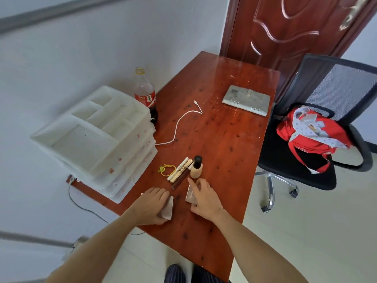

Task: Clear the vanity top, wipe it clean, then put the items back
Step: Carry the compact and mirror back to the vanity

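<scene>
**Both hands on small cases at the table's near end**

Just in front of the foundation bottle, the right hand grips a compact; left of it, the left hand covers a flat case, grip unclear, probably gathering items for clearing.

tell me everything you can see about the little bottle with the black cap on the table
The bottle is small, with a pale beige body that looks like glass or plastic holding cream-coloured liquid, and a round black cap, closed. It stands upright on the reddish wooden table, just beyond the right hand, not touching it. The slim tubes lie right beside it on its left, seemingly against its base. No label is readable.
</scene>
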The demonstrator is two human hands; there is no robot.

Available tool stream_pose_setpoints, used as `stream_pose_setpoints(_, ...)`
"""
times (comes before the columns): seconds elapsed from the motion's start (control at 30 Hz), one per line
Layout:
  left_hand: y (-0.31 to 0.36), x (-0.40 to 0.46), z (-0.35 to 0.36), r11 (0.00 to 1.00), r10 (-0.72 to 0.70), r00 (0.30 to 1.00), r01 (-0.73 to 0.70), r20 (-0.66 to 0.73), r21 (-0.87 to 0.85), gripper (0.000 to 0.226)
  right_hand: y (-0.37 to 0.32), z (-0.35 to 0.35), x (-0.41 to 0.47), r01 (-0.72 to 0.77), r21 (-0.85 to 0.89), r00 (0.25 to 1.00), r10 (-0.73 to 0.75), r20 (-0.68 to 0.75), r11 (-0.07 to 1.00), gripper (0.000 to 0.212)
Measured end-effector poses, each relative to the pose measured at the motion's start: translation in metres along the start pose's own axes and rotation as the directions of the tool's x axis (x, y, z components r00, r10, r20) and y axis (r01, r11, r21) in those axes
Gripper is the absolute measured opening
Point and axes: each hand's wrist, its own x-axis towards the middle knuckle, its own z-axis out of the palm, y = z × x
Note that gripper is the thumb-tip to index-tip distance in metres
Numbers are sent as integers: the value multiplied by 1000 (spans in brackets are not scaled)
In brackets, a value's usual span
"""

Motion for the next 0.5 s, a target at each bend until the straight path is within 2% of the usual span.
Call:
stream_pose_setpoints(0.13, 12, -15, -8, 975, -207, 976, 199, -71, -96, 82, -4, -3, 0, 76, -111, 993, -66, 93, 991, 77)
stream_pose_setpoints(0.27, 27, -31, -12, 918, -383, 910, 356, -160, -172, 83, -15, -7, 1, 166, -131, 983, -153, 102, 977, 64)
stream_pose_setpoints(0.4, 47, -52, -25, 812, -577, 791, 530, -202, -245, 81, -32, -17, 7, 325, -111, 942, -311, 129, 939, 58)
stream_pose_setpoints(0.5, 64, -80, -39, 666, -745, 634, 687, -207, -290, 73, -58, -29, 13, 488, -76, 870, -479, 117, 869, 48)
